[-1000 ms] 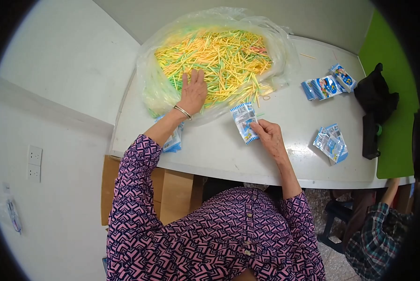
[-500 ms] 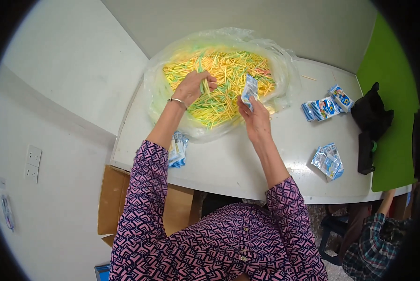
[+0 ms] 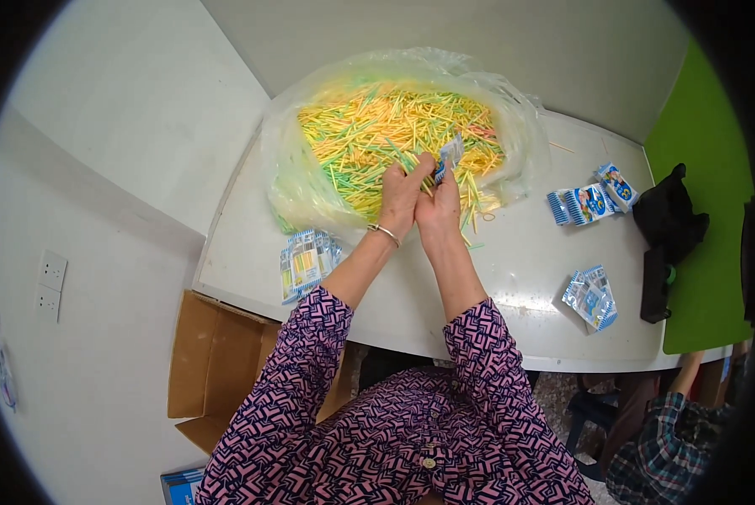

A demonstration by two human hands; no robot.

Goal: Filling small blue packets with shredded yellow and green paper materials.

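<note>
A large clear plastic bag (image 3: 286, 172) lies open, heaped with thin candy-like sticks (image 3: 377, 114) in yellow, green and orange. Over its near edge my hands meet side by side. My left hand (image 3: 400, 194) is closed around a small bunch of green and yellow sticks (image 3: 404, 158). Beside it, my right hand (image 3: 441, 209) grips a small blue-and-white packet (image 3: 451, 151), held upright. The fingers partly cover where the sticks and packet come together, so I cannot tell whether any sticks are inside it.
Packets with sticks showing (image 3: 308, 261) lie left of my forearm. More printed packets (image 3: 588, 204) and flat packets (image 3: 592, 299) are on the right, near a black object (image 3: 672, 215) and a green partition (image 3: 714, 202). An open cardboard box (image 3: 217, 353) stands below the table's left edge.
My left hand has moved right and nearer with its bunch of sticks, up against my right hand. The packet has shifted slightly. A few sticks now lie at the bag's near right edge.
</note>
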